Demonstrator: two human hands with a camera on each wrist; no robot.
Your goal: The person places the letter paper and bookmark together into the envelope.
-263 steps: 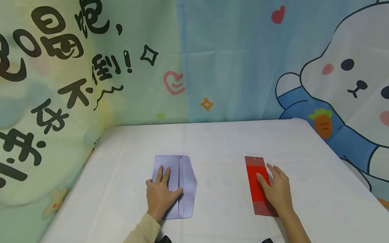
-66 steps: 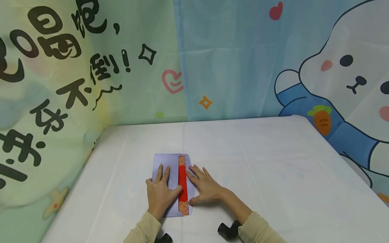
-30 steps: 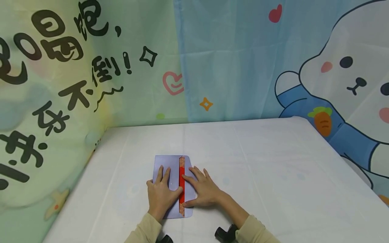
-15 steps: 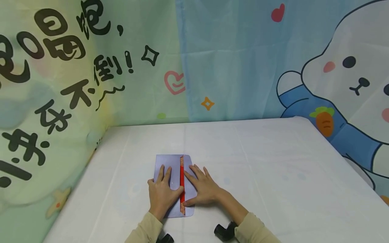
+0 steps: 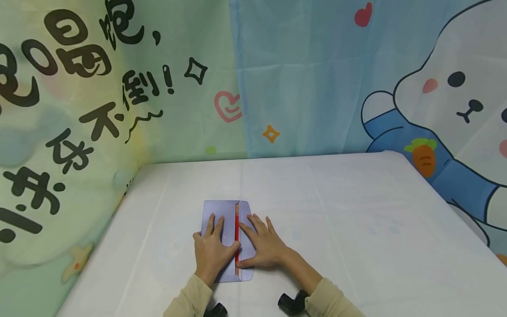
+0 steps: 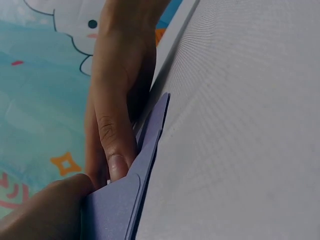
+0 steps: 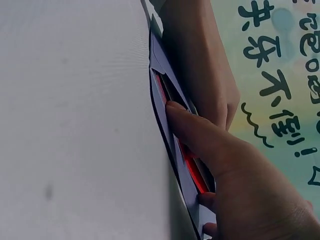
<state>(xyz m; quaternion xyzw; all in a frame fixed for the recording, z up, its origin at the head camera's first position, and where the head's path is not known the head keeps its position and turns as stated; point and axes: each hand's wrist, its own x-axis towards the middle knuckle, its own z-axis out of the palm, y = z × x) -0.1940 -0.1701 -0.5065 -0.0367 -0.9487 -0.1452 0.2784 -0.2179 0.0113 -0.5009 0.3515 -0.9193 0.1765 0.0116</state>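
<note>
A light purple envelope (image 5: 227,207) lies on the table with its flap towards the right. Only a narrow strip of a red card (image 5: 237,229) shows at its opening; the rest is inside, hidden. My left hand (image 5: 214,255) rests on the envelope's left part, fingers spread, thumb at the opening's edge. With straight fingers my right hand (image 5: 266,246) touches the card's right edge over the flap. In the right wrist view, the red card (image 7: 196,172) sits within the gaping envelope pocket. The left wrist view shows the purple envelope (image 6: 112,210) edge-on below both hands.
A white cloth covers the table (image 5: 336,220). Behind it hangs a printed curtain (image 5: 293,79) with a cartoon bear, and lettering at left. Black devices (image 5: 292,304) are worn at both wrists.
The red card, earlier flat at the right under my right hand, was brought to the envelope and has slid leftwards into it; its visible strip has narrowed. My left hand has stayed put.
</note>
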